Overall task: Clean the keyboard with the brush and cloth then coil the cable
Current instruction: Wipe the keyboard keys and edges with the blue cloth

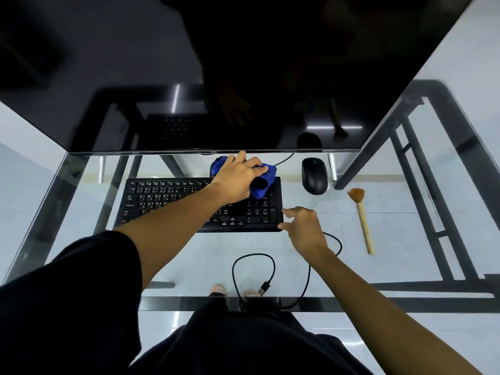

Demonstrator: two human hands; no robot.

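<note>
Blue cloth (257,192) in curled left hand (238,177)

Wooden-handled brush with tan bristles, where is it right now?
Head view: the brush lies on the glass desk, right of the black keyboard and the black mouse.

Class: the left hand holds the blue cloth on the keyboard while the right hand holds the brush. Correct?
No. The head view shows the brush lying untouched on the table; the right hand is at the keyboard's right edge. The left hand holds the cloth.
</note>
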